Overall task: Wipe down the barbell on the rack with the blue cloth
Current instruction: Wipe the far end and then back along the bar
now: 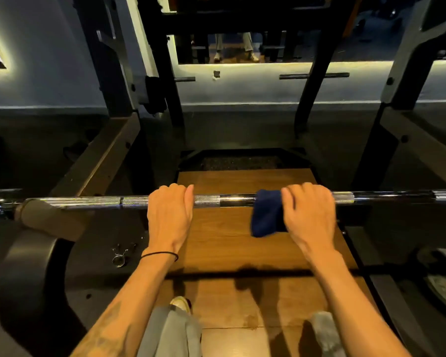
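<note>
Left hand (170,213) grips bare barbell (93,202), right hand (310,212) clamps blue cloth (267,215) round it mid-span

The single head-worn camera is looking forward and down, close above the left hand (169,215) and right hand (310,213).

Spring collar (119,256) on dark floor (101,279)

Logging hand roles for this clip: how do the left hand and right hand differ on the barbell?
The left hand grips the bare barbell; the right hand grips it through the blue cloth. The left wrist wears a black band; the right wrist is bare. Both curl over the bar from above.
</note>
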Demonstrator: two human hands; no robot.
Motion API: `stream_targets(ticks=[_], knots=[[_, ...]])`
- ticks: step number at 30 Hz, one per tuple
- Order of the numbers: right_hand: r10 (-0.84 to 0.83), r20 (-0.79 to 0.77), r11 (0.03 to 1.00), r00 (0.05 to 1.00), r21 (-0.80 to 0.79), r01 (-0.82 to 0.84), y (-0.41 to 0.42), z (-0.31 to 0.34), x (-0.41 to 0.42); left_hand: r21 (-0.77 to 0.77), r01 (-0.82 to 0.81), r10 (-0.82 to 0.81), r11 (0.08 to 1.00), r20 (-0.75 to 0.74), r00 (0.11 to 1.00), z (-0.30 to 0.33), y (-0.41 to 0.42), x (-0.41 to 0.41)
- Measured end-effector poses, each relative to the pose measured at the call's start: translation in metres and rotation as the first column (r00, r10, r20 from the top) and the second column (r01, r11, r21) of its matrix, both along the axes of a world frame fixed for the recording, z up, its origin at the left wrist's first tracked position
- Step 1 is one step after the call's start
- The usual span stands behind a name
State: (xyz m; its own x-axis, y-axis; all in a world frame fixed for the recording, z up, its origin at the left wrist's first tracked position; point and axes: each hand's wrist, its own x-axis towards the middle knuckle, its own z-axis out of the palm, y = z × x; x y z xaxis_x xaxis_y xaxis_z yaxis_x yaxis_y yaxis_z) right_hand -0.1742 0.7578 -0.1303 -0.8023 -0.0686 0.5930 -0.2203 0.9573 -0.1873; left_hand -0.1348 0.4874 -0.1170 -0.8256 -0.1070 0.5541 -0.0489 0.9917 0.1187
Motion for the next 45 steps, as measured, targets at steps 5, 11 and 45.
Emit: stream_targets(ticks=[5,11,45], knots=[[-0.191,0.089,0.98,0.977,-0.031,0.195,-0.027,0.004,0.004,0.207,0.021,-0.002,0.978,-0.093,0.996,-0.012,0.002,0.001],[0.169,0.098,0.986,0.981,-0.019,-0.168,-0.13,-0.006,0.029,0.225,0.021,-0.009,0.974,-0.053,0.999,-0.013,-0.002,0.002],[0.142,0.093,0.986,0.985,-0.097,-0.133,-0.127,-0.006,0.032,-0.336,0.157,-0.017,0.929,0.383,0.924,0.033,-0.002,-0.021]])
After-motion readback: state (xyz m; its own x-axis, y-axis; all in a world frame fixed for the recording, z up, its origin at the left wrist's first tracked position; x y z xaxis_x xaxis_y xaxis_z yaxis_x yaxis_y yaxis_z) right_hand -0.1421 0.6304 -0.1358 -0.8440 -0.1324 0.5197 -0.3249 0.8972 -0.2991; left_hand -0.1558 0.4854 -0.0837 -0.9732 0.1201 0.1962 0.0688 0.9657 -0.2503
